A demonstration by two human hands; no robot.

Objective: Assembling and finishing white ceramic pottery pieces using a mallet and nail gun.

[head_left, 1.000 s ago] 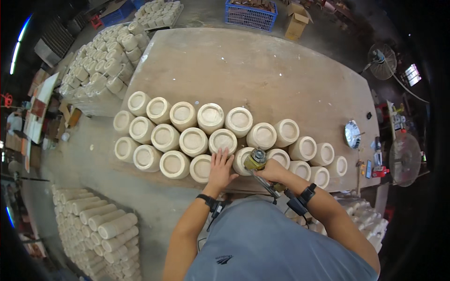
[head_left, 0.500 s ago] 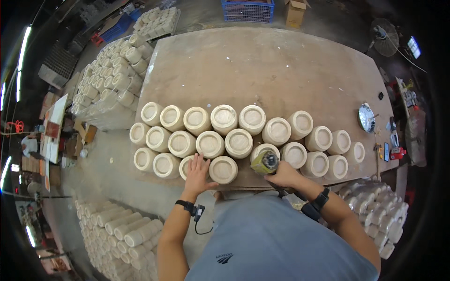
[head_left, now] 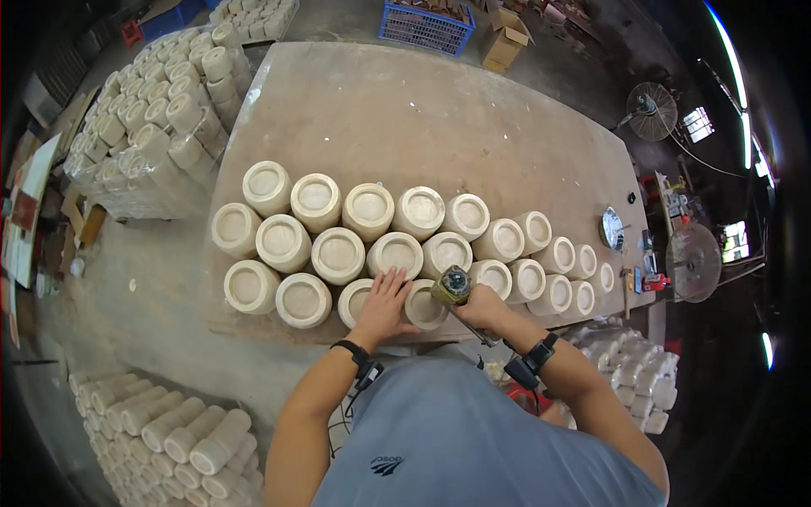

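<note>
Several pale wooden cylinders with round recessed tops stand upright in close rows along the table's near side. My left hand (head_left: pixel 382 308) lies with spread fingers over a front-row cylinder (head_left: pixel 352 302), its fingertips reaching the second-row cylinder (head_left: pixel 396 253) behind. In my right hand (head_left: pixel 484 308) is an olive-green handheld tool (head_left: pixel 449 291) with a dark round end, gripped by its handle. The tool is over the upper right part of a front-row cylinder (head_left: pixel 424 311); whether it touches the wood I cannot tell.
The brown tabletop (head_left: pixel 405 118) stretches beyond the rows. On its right side are a shiny metal dish (head_left: pixel 612 228) and a red item (head_left: pixel 655 282). Stacked cylinders stand in a wrapped pile (head_left: pixel 160 110) at far left, a near-left pile (head_left: pixel 169 435) and a near-right pile (head_left: pixel 629 372).
The tool in my right hand has moved left, from one front-row cylinder to the neighbouring one. My left hand stays on the cylinders. The whole view has turned somewhat.
</note>
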